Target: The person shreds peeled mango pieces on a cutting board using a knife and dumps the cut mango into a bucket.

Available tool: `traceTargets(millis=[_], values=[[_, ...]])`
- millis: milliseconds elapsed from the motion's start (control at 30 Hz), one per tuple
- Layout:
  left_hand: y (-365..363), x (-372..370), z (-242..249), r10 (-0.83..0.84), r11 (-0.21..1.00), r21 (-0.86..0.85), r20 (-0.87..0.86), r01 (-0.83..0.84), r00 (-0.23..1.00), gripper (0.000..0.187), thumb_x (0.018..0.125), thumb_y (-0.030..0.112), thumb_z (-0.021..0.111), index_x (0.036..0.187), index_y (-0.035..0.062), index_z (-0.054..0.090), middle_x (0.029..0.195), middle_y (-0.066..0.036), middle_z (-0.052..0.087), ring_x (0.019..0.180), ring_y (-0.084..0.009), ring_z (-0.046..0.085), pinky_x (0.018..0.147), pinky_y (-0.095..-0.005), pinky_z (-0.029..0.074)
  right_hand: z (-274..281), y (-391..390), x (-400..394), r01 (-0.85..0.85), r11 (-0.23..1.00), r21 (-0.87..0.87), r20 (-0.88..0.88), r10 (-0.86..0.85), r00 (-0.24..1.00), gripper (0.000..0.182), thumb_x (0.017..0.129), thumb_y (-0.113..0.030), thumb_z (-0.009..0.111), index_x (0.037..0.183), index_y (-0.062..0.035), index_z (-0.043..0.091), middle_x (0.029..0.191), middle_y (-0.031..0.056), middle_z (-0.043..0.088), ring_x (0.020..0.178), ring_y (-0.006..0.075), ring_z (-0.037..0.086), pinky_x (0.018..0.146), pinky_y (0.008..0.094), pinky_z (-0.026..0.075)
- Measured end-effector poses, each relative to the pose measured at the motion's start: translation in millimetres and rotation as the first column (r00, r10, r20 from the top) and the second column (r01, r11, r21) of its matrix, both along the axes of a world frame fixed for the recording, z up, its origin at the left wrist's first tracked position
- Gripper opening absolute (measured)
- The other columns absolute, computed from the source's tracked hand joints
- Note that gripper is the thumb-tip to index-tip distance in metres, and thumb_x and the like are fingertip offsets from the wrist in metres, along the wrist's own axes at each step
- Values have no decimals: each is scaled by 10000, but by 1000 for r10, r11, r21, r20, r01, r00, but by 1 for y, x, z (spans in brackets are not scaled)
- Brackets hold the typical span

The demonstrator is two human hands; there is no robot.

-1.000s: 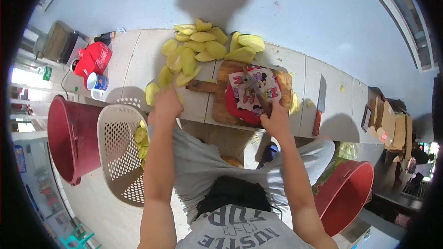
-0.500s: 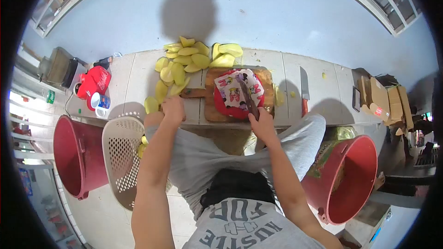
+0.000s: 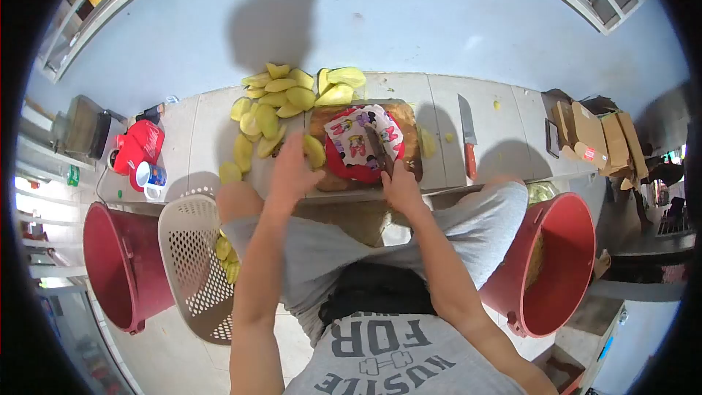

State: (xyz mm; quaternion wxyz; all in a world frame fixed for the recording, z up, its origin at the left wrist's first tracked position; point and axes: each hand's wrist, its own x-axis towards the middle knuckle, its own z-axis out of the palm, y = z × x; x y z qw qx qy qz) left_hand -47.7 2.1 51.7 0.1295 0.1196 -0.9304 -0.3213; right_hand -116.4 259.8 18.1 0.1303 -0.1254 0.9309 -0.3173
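Observation:
My left hand (image 3: pixel 292 172), slightly blurred, holds a pale yellow-green mango piece (image 3: pixel 314 151) at the left side of the wooden cutting board (image 3: pixel 414 161), over its handle. In my right hand (image 3: pixel 399 181) is a knife (image 3: pixel 377 148) with a dark, brownish blade. That blade points away from me, over a patterned cloth (image 3: pixel 347 135) with red edging on the board. Several more peeled mango pieces (image 3: pixel 270 121) lie heaped left of the board and behind it.
A second knife (image 3: pixel 468 132) with an orange-red handle rests right of the board. Below the counter stand a red bucket (image 3: pixel 110 271) and a perforated basket (image 3: pixel 191 263) on the left, and another red bucket (image 3: pixel 578 263) on the right. A white-blue cup (image 3: pixel 151 178) is at left.
My left hand has moved right from the near end of the mango heap to the board, with a mango piece now showing at its fingers. My right hand still holds the knife over the cloth.

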Motion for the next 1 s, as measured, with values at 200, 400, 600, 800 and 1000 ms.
traceTargets(millis=[200, 400, 600, 800, 1000], values=[[66, -35, -30, -39, 974, 210, -206, 83, 978, 844, 649, 16, 788, 1397, 62, 399, 1408, -212, 507, 1245, -431, 530, 994, -451, 494, 0, -2, 1, 10, 1000, 6, 34, -10, 999, 334, 965, -209, 605, 1133, 33, 448, 928, 372, 647, 904, 558, 633, 804, 600, 517], [91, -38, -93, -50, 964, 244, -218, 104, 975, 779, 679, -3, 787, 1376, 81, 449, 1437, -212, 488, 1299, -423, 512, 1004, -447, 505, -5, 2, -4, 4, 1000, -8, 60, -3, 998, 322, 959, -186, 604, 1133, 32, 442, 882, 352, 656, 872, 542, 649, 782, 588, 535], [96, -37, -81, -98, 969, 195, -268, 154, 959, 546, 809, 77, 759, 1308, 77, 539, 1428, -211, 486, 1282, -407, 529, 1009, -442, 495, -1, 6, -5, -2, 999, -46, 108, 7, 994, 323, 970, -194, 596, 1140, 30, 436, 879, 347, 660, 861, 536, 658, 780, 588, 542], [96, -36, -95, -5, 963, 257, -297, 85, 955, 344, 897, 67, 682, 1228, 54, 587, 1403, -193, 502, 1229, -389, 557, 981, -413, 494, 4, 5, -8, -7, 999, -39, 157, 13, 987, 300, 953, -158, 610, 1120, 21, 436, 817, 345, 652, 823, 540, 651, 737, 600, 534], [94, -41, -102, 4, 960, 262, -366, 98, 931, 304, 913, 36, 655, 1209, 59, 591, 1383, -189, 524, 1186, -353, 578, 953, -394, 497, 4, 6, -7, -19, 998, -67, 174, 30, 984, 273, 943, -133, 619, 1070, 10, 424, 768, 336, 640, 790, 533, 646, 684, 612, 509]])
